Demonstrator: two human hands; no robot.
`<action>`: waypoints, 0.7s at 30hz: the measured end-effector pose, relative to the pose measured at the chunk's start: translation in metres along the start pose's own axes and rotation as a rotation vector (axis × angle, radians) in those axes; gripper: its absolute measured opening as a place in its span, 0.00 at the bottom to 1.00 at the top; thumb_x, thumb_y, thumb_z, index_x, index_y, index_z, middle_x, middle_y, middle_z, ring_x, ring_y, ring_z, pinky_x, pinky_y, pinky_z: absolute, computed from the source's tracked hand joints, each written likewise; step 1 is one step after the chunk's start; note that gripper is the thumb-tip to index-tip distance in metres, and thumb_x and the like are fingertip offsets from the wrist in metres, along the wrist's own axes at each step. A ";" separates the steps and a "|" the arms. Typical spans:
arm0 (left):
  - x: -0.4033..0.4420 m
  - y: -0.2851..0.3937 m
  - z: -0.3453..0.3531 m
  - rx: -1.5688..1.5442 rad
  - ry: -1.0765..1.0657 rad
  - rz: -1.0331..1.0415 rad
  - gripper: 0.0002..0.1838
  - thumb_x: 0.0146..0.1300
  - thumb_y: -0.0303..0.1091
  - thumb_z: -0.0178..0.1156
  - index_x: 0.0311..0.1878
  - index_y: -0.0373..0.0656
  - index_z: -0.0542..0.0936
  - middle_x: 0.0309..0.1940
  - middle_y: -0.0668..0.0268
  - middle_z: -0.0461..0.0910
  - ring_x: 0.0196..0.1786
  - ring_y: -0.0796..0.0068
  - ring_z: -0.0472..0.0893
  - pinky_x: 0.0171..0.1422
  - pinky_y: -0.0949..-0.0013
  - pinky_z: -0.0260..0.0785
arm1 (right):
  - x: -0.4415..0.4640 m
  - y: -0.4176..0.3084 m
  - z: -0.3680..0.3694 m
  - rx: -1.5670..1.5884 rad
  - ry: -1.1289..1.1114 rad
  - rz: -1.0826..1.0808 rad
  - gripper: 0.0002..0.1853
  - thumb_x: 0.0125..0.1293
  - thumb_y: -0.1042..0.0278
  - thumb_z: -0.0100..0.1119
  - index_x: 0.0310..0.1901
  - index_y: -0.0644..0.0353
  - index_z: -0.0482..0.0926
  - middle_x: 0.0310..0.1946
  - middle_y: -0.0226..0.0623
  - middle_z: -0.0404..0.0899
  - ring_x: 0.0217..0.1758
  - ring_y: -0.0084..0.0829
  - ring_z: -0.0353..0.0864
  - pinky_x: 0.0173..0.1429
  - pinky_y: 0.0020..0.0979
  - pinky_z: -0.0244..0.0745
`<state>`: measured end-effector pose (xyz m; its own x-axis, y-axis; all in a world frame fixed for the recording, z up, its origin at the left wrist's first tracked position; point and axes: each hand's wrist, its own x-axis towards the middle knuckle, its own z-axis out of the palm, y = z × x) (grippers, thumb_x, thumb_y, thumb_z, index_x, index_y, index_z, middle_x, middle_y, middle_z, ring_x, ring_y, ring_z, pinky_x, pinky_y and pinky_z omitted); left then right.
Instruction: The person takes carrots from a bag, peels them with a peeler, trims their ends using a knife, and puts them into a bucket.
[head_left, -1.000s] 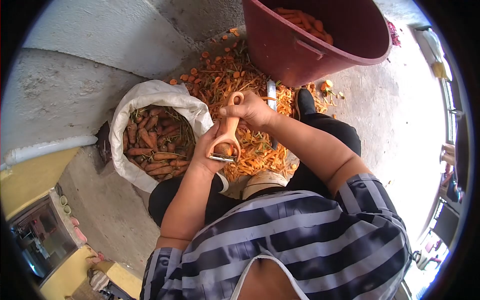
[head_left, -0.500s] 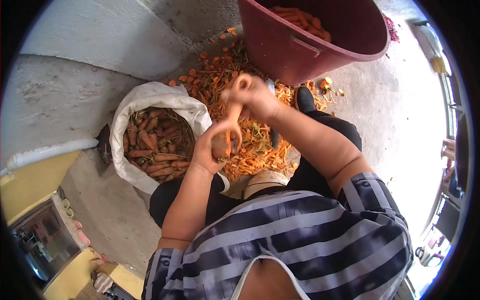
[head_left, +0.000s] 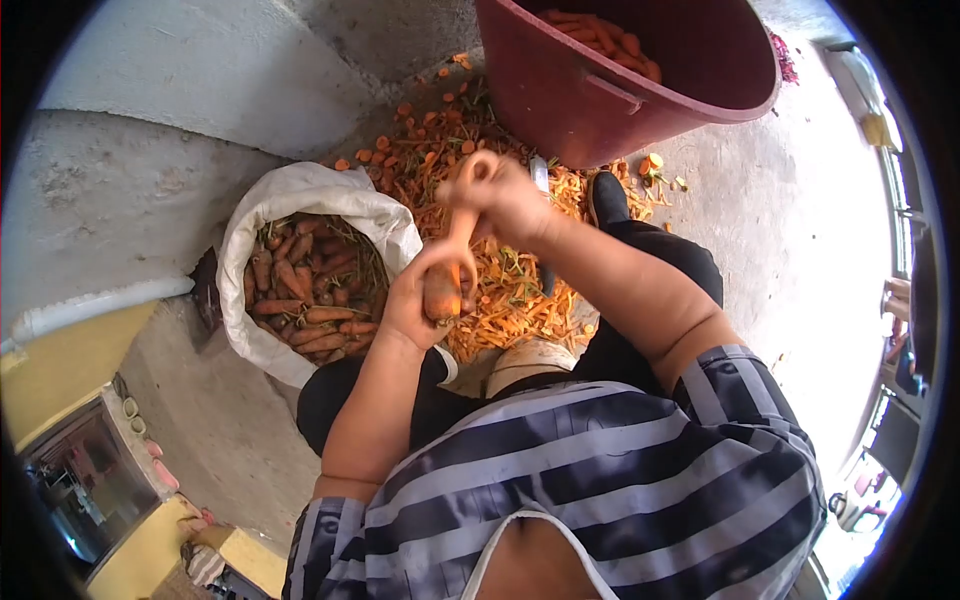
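My left hand (head_left: 405,300) is closed around a carrot (head_left: 442,295), whose thick stem end faces me and still has rough skin. A narrower pale orange length runs from it up to my right hand (head_left: 510,205). That hand is curled closed, its fingers blurred by motion around a loop-like orange shape; I cannot make out which part is carrot and which a tool. Below both hands lies a heap of carrot peelings (head_left: 515,325). On the heap, just beyond my right hand, rests a knife (head_left: 542,177) with a pale blade.
A white sack (head_left: 240,290) of unpeeled carrots (head_left: 318,315) stands at my left. Ahead is a big dark red tub (head_left: 560,110) with peeled carrots (head_left: 605,42) inside. Cut carrot ends (head_left: 405,110) lie near the wall. My dark shoe (head_left: 608,200) is beside the heap.
My right hand has shifted slightly and stays blurred. The left hand keeps hold of the carrot, nearly in the same place, with its stem end showing a little more clearly.
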<state>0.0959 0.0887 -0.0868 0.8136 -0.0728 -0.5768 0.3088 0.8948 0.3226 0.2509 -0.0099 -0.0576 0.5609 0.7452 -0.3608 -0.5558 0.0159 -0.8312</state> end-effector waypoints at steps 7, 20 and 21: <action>-0.002 -0.003 0.008 -0.170 -0.124 -0.149 0.16 0.65 0.47 0.43 0.46 0.45 0.70 0.29 0.67 0.69 0.29 0.73 0.70 0.32 0.70 0.69 | 0.047 0.015 -0.061 0.038 0.387 -0.076 0.11 0.51 0.69 0.65 0.30 0.63 0.71 0.21 0.38 0.74 0.18 0.26 0.74 0.18 0.24 0.69; -0.002 -0.003 -0.001 -0.079 -0.099 -0.097 0.17 0.66 0.45 0.42 0.48 0.44 0.68 0.34 0.61 0.72 0.33 0.72 0.75 0.33 0.67 0.71 | 0.018 0.016 -0.016 0.054 0.046 -0.009 0.14 0.47 0.67 0.67 0.31 0.60 0.71 0.21 0.34 0.74 0.16 0.23 0.71 0.16 0.22 0.64; -0.004 -0.004 0.007 -0.147 -0.128 -0.152 0.16 0.66 0.46 0.42 0.49 0.45 0.67 0.33 0.62 0.71 0.33 0.73 0.74 0.32 0.68 0.70 | 0.036 0.018 -0.039 0.051 0.177 -0.021 0.15 0.48 0.67 0.67 0.34 0.61 0.72 0.21 0.35 0.74 0.16 0.25 0.71 0.17 0.23 0.64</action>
<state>0.0946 0.0823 -0.0806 0.8221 -0.2587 -0.5072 0.3650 0.9231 0.1209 0.2850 -0.0090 -0.1018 0.6698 0.6151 -0.4159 -0.5705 0.0679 -0.8185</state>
